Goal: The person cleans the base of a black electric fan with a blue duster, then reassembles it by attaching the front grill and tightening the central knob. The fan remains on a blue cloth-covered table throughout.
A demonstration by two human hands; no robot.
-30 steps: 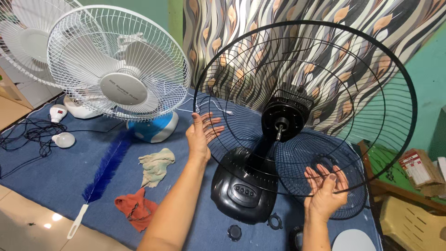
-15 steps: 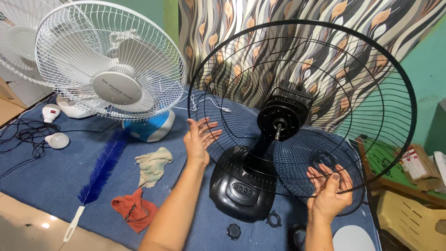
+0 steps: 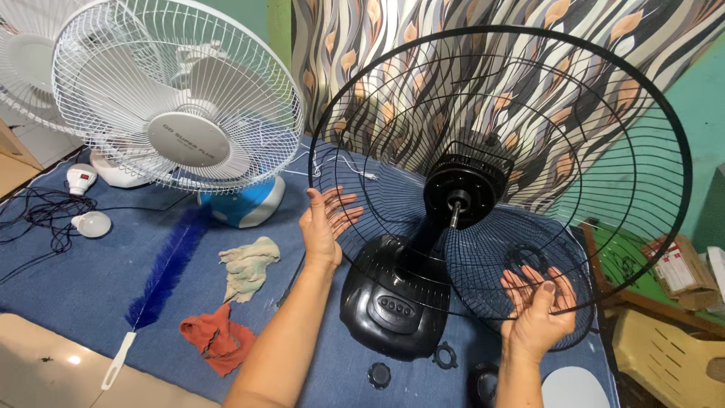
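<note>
From my head camera: a blue cloth (image 3: 83,279) covers the floor before a patterned curtain (image 3: 483,53). My left hand (image 3: 323,224), fingers spread, presses the black fan guard's (image 3: 377,91) rim; my right hand (image 3: 538,310) clamps its lower edge. It stands upright on the black fan (image 3: 393,306).
</note>
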